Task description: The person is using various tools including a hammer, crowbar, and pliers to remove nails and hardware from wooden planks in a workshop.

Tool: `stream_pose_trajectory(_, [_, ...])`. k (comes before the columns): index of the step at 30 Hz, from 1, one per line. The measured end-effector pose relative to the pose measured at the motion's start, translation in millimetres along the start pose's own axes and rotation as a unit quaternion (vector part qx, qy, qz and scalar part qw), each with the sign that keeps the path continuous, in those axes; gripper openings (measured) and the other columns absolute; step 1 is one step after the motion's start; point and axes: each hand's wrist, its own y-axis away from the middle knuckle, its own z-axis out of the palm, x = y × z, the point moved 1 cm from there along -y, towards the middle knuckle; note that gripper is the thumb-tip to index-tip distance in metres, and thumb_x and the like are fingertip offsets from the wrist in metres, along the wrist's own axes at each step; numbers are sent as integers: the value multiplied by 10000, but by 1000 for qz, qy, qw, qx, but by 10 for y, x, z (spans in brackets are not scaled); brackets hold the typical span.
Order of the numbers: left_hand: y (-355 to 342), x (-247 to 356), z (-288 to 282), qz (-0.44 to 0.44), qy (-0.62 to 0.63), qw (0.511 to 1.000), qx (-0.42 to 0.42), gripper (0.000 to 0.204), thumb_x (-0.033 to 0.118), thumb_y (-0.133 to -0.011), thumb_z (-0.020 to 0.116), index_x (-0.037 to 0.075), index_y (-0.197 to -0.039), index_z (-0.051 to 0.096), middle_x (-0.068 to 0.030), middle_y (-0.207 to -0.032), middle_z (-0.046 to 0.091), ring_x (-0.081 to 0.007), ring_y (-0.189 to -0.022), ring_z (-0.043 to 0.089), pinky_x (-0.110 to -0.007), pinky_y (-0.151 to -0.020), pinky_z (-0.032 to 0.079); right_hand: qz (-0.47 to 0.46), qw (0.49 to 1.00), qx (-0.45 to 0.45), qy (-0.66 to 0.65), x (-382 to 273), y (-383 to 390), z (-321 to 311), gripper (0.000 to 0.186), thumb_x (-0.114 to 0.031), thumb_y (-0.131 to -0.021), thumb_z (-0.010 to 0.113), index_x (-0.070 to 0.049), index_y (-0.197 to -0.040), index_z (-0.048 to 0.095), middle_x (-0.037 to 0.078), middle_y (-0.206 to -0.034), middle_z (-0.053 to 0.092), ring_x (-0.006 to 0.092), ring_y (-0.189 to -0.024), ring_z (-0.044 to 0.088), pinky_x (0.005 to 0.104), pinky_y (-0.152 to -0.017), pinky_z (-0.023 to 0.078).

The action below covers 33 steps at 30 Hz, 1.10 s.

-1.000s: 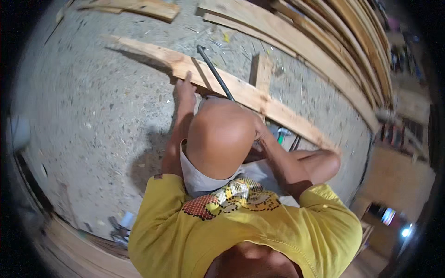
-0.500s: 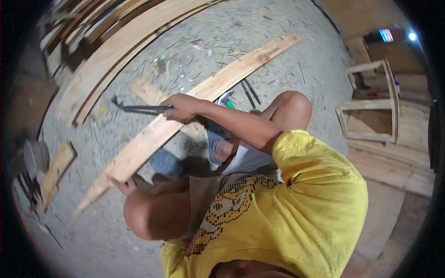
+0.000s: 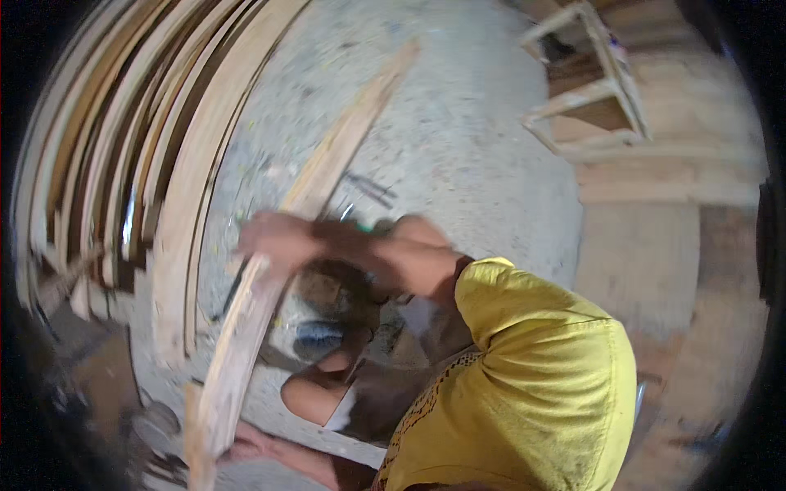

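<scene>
A long pale wooden plank [image 3: 323, 168] runs from the near left up to the far middle, across my view. My right hand [image 3: 278, 241] is over its middle, smeared by motion. A dark pry bar [image 3: 233, 288] juts out below that hand, beside the plank's left edge, and the fingers look closed on it. My left hand [image 3: 246, 446] is at the plank's near end, gripping its edge; part of the fingers is hidden behind the wood. Green-handled and dark tools [image 3: 370, 188] lie on the floor right of the plank, too blurred to name exactly.
Several long boards [image 3: 176, 270] are stacked along the left. A wooden frame [image 3: 602, 90] stands at the far right, by sheets of plywood [image 3: 639, 254]. My bent knees and a blue shoe [image 3: 318, 337] are close to the plank. Small debris litters the concrete floor [image 3: 458, 147].
My view has turned right, so the plank now appears steeper. The plank's near end and my left hand show lower in the picture. The pry bar now points downward from my right hand.
</scene>
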Motion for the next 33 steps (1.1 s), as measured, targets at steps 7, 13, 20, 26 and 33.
stream_pose_trajectory(7, [-399, -905, 3928, -15, -339, 896, -287, 864, 221, -898, 790, -68, -1547, 299, -236, -1628, 302, -383, -1473, 345, -535, -1232, 284, 68, 966, 242, 55, -1095, 700, -2814, 465, -381, -699, 852, -94, -948, 586, 80, -911, 616, 339, -999, 615, 495, -900, 429])
stream_pose_trajectory(13, [556, -1396, 7130, 169, -510, 679, -500, 769, 371, -940, 697, -21, -1523, 384, -254, -1528, 412, -421, -1336, 479, -559, -1109, 379, 109, 853, 491, 137, -2031, 1785, -5470, 341, -338, -810, 805, -94, -964, 625, 101, -886, 611, 353, -870, 622, 476, -718, 473])
stream_pose_trajectory(20, [2280, -2573, 8102, -12, -552, 616, -562, 528, 489, -1063, 495, 26, -1265, 651, -152, -1182, 722, -233, -1019, 685, -360, -883, 554, 246, 631, 732, 71, -2926, 4371, -6711, 433, -386, -923, 745, -7, -1113, 656, 195, -997, 733, 354, -892, 719, 414, -789, 537])
stream_pose_trajectory(26, [3467, -4080, 7284, -345, -548, 596, -475, 189, 205, -996, 679, 47, -1098, 698, -94, -982, 711, -189, -847, 670, -319, -768, 566, 317, 517, 793, 52, -2587, 5010, -6303, 481, -370, -936, 746, 52, -1136, 633, 273, -978, 702, 435, -946, 691, 462, -828, 531])
stream_pose_trajectory(33, [4439, -5561, 6763, -174, -446, 388, -788, 1192, 416, -725, 911, -64, -1574, 225, -280, -1618, 294, -423, -1508, 262, -551, -1226, 248, 339, 470, 810, 89, -2341, 5280, -6261, 631, -452, -960, 704, 70, -1266, 526, 323, -1127, 650, 498, -1079, 628, 486, -895, 512])
